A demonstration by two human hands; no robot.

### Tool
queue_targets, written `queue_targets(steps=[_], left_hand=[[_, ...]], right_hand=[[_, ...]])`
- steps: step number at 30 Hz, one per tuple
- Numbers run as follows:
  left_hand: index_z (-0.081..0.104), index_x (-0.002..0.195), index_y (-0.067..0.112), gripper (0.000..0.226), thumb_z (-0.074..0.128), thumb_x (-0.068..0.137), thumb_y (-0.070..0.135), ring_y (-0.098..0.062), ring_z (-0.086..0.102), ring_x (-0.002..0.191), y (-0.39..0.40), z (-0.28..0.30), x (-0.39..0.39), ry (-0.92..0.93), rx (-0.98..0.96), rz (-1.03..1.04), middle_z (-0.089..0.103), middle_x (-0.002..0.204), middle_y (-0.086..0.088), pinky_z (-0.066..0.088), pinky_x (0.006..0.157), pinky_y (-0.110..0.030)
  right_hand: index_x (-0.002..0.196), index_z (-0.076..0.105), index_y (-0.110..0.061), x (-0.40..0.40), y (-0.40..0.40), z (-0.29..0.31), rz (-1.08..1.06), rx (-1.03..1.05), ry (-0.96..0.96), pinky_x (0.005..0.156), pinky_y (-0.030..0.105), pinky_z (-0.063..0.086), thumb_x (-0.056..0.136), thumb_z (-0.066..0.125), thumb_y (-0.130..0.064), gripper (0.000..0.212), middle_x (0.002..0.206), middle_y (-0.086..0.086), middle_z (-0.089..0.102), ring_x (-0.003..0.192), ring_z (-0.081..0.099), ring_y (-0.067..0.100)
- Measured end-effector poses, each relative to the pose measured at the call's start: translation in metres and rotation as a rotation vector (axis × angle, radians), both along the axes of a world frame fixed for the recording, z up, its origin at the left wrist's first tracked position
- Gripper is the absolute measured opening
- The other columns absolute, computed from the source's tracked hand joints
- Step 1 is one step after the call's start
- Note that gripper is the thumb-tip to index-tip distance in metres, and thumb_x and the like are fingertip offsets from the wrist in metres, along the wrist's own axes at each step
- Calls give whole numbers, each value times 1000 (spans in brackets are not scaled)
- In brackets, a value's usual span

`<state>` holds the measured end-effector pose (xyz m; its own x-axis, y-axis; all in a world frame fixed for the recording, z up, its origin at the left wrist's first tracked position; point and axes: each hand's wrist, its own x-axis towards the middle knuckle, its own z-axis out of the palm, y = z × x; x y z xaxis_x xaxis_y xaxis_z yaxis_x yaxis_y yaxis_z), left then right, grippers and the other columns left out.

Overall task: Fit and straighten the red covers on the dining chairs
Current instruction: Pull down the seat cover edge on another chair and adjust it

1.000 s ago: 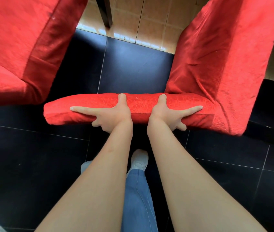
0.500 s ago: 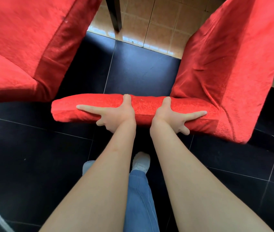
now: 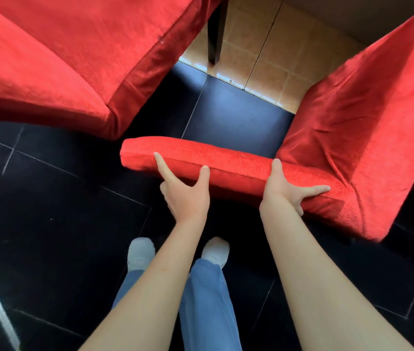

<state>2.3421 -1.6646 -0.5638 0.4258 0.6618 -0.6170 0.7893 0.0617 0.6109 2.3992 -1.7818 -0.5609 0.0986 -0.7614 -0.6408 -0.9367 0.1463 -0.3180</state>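
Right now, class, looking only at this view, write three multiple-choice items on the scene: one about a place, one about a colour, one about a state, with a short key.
1. Where are both hands?
A. On the seat edge of the right-hand chair
B. On the left-hand chair's back
C. On the floor

2. What colour are the floor tiles under the person's feet?
A. White
B. Black
C. Green

3. How does the left hand lie?
A. Curled in a fist
B. Forefinger and thumb spread against the seat edge
C. Hanging clear of the chair

Key: A, the left hand and right hand lie on the seat edge; B, the floor tiles are black; B, forefinger and thumb are splayed on the cover.
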Motion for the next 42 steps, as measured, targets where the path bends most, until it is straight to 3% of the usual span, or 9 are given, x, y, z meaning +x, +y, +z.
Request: queue_targets(steps=[3,6,10,14,17,19,25,33,42], left_hand=[[22,149,37,82,71,83,39,13,43,77,28,2,-37,-25,63,15,46,124,-1,31,68,-8],[36,143,33,66,66,85,42,9,44,80,60,-4,-60,27,86,106,48,132,-2,36,79,-23],[30,146,35,64,57,89,47,6,45,89,94,-20,-63,2,44,107,42,142,2,30,83,-26],[23,149,34,66,53,92,47,-2,42,110,107,-39,-44,-113,-3,33,35,149,0,29,87,-21],[31,147,31,63,56,91,47,1,50,110,116,-48,-21,-225,-7,36,46,140,6,32,89,-16],[42,141,27,63,58,84,49,10,52,105,119,-51,-7,-301,5,18,54,124,15,36,92,-14],[62,114,31,52,61,69,58,0,59,106,131,-64,8,-407,-24,-74,64,113,12,44,98,-22],[64,97,31,35,60,71,55,-6,64,94,140,-74,11,-499,-83,-141,68,96,12,49,94,-34],[60,118,10,56,60,76,46,-18,62,107,141,-82,5,-604,-63,-256,65,113,-5,47,98,-41]], right_hand=[[151,-11,-40,-14,0,7,139,-123,-23,110,50,26,78,72,-51,111,151,32,11,133,32,48],[155,6,-26,-33,12,10,455,-303,-159,115,48,15,84,67,-40,94,155,29,10,142,15,43],[151,28,-18,-35,41,6,852,-365,-289,114,48,9,85,64,-37,77,153,21,26,143,18,35],[150,28,-23,-20,74,-6,1167,-329,-276,114,54,7,86,57,-51,75,153,12,30,144,17,33],[150,28,-26,-8,92,-16,1314,-345,-250,114,57,4,86,48,-61,75,151,7,35,144,18,32],[149,29,-26,-1,100,-23,1390,-345,-223,113,60,3,86,41,-65,75,147,6,42,141,24,31],[122,60,-23,-3,111,-38,1552,-530,-143,108,62,15,84,18,-70,73,115,9,63,114,49,32],[95,68,-15,-4,115,-44,1513,-607,-209,102,58,27,81,23,-66,69,90,11,66,95,57,34],[101,66,-12,-12,108,-46,1615,-622,-276,102,59,27,76,29,-71,74,93,10,66,94,58,34]])
